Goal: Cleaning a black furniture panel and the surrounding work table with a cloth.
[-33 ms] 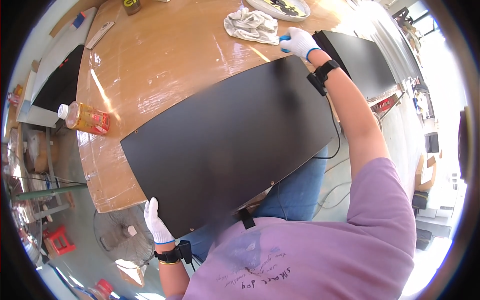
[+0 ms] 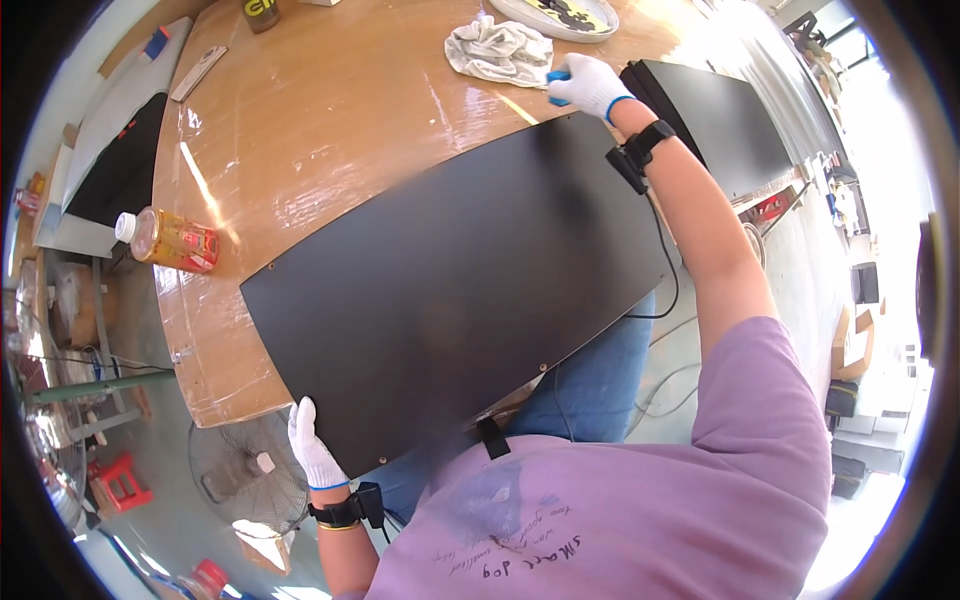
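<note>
A large black panel (image 2: 430,290) lies slanted across the table's near edge and over my lap, with small holes along its edges. My left hand (image 2: 312,448), in a white glove, grips the panel's near left corner, its fingers partly hidden. My right hand (image 2: 592,88), also gloved, is closed with curled fingers just beyond the panel's far right corner. Blue shows at its fingers; I cannot tell whether that is glove coating or a small held thing. Beside those fingers lies a crumpled whitish cloth (image 2: 497,52).
More black panels (image 2: 715,125) are at the right. A round tray (image 2: 570,18) with dark pieces stands at the far edge of the brown table (image 2: 330,130). A drink bottle (image 2: 175,240) lies on the left. A fan (image 2: 245,465) and red stool (image 2: 122,482) are lower left.
My right hand has shifted slightly left, toward me. The panel and my left hand look nearly unmoved.
</note>
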Available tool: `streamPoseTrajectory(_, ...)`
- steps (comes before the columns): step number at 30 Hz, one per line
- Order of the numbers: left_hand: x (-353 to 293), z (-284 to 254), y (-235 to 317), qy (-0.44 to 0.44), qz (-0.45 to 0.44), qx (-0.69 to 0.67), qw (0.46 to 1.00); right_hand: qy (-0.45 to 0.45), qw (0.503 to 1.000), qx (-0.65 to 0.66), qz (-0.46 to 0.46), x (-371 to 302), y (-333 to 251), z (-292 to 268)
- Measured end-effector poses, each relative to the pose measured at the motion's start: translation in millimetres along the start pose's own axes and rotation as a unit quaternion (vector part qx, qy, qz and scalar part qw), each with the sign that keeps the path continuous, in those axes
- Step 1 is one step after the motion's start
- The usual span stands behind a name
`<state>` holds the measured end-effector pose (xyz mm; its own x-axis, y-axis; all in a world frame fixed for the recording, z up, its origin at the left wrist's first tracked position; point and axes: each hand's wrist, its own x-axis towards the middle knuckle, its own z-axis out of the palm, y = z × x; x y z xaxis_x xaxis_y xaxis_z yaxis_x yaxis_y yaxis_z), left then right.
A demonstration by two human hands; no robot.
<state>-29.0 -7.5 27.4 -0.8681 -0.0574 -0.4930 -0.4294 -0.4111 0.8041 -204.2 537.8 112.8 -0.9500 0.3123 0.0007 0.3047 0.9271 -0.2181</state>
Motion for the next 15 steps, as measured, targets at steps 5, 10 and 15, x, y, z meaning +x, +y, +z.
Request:
streamPoseTrajectory(5, 1.8, -5.1, -3.8, -0.018, 0.009, 0.027, 0.999, -0.051, 0.991, 0.085, -0.094, -21.5, -38.5, 17.0)
streamPoseTrajectory(10, 4.8, -11.7, -9.1, 0.009, 0.02, 0.043, 0.999, -0.057, 0.995, 0.033, -0.07, -12.1, -9.0, 15.8)
streamPoseTrajectory(15, 6.5, -13.0, -9.1, -0.005, 0.022, 0.055, 0.998, -0.025, 0.998, -0.057, -0.015, 3.5, 58.9, -2.2)
